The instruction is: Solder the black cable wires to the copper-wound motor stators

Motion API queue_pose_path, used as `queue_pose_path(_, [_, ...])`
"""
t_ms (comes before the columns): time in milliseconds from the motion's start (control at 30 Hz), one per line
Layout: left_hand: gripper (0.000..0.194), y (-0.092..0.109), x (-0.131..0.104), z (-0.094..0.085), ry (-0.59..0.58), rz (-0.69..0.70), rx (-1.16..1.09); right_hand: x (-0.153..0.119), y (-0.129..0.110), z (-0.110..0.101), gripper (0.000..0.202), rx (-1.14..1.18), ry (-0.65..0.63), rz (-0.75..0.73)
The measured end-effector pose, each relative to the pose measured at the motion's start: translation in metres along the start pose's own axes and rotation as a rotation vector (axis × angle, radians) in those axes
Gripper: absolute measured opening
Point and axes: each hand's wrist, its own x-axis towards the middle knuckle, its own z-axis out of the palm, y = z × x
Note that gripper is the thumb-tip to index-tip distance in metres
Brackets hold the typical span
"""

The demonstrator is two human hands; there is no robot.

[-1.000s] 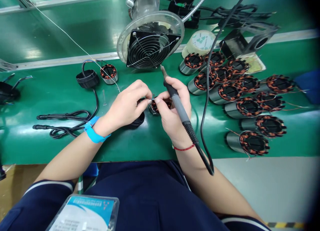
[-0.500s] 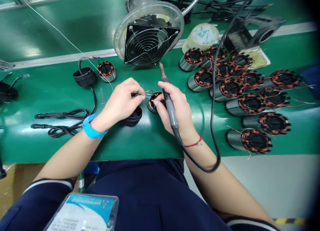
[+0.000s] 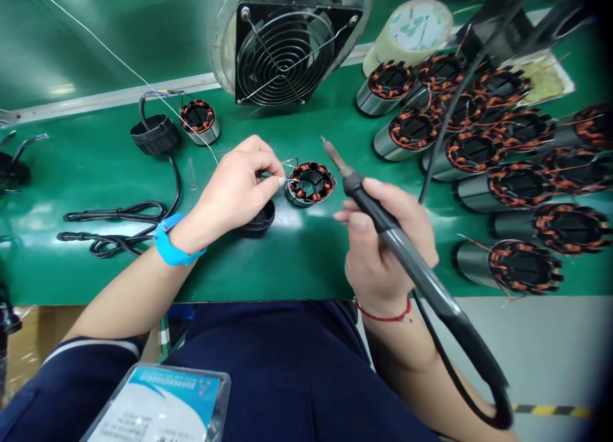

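Note:
My left hand [image 3: 251,183] is closed in a pinch on thin wires [image 3: 290,181], just left of a motor stator [image 3: 310,185] with copper windings. Under that hand sits a round black cap [image 3: 258,221], partly hidden. A thin pale solder wire [image 3: 119,60] runs from the upper left down to the left hand. My right hand [image 3: 383,244] is closed around a soldering iron [image 3: 407,250], whose tip points up and left, to the right of the stator and apart from it.
A fan [image 3: 282,59] with a wire guard stands at the back. Several stators [image 3: 479,151] crowd the right side, near a tape roll [image 3: 416,30]. On the left lie another stator [image 3: 198,119], a black cap [image 3: 154,135] and coiled black cable [image 3: 117,228].
My right hand has drawn back right and down from the stator with the soldering iron, which now slants more. The stator is uncovered. My left hand has stayed nearly in place.

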Motion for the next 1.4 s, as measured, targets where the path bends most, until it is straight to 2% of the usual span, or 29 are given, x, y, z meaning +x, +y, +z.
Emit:
queue_pose_path(100, [0.011, 0.001, 0.0, 0.001, -0.001, 0.007, 0.009, -0.013, 0.002, -0.004, 0.029, 0.019, 0.078, -0.053])
queue_pose_path(200, [0.012, 0.001, 0.0, 0.001, -0.016, 0.007, 0.028, -0.02, 0.005, -0.003, 0.029, 0.059, 0.076, -0.094])
queue_pose_path(367, [0.013, 0.0, 0.001, 0.001, -0.03, 0.004, 0.049, -0.023, 0.006, -0.001, 0.026, 0.03, 0.096, -0.04])
queue_pose_path(667, [0.011, 0.003, 0.0, 0.001, -0.025, -0.016, 0.039, -0.023, 0.0, -0.002, 0.025, 0.054, 0.041, 0.03])
queue_pose_path(867, [0.011, 0.004, -0.001, 0.001, -0.028, -0.018, 0.032, -0.019, 0.0, 0.0, 0.025, 0.105, 0.083, -0.041])
queue_pose_path(1000, [0.01, 0.002, -0.001, 0.001, -0.022, -0.015, 0.026, -0.02, 0.0, 0.0, 0.028, 0.116, 0.05, -0.018])
queue_pose_path(1167, [0.01, 0.001, 0.0, 0.001, -0.011, -0.019, 0.031, -0.023, 0.0, -0.001, 0.027, 0.096, 0.078, -0.001])
queue_pose_path(1400, [0.009, -0.001, 0.0, 0.001, -0.02, -0.008, 0.028, -0.018, 0.002, -0.001, 0.03, 0.116, 0.023, -0.044])
